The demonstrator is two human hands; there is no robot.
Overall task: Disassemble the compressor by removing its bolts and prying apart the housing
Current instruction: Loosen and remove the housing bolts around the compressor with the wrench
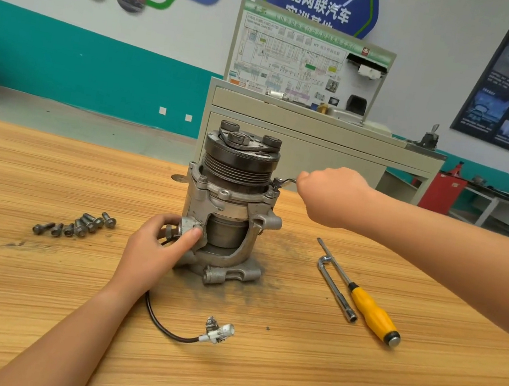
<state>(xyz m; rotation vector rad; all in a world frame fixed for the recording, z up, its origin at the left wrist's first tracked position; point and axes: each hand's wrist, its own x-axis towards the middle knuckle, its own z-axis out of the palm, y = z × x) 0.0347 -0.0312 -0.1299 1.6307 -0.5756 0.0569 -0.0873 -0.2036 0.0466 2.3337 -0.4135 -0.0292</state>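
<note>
Head view: compressor [231,209] upright mid-bench [33,292], housing not yet split. Eight or so bolts [76,225] out, lying well left; flange bolts remain. Right hand [332,194] fisted on wrench [284,182] at flange bolt. Left hand [155,250] grips lower port, steadying. Screwdriver [368,305], socket wrench [336,287] idle on right.

Dull grey cast-metal compressor [231,209]
</note>
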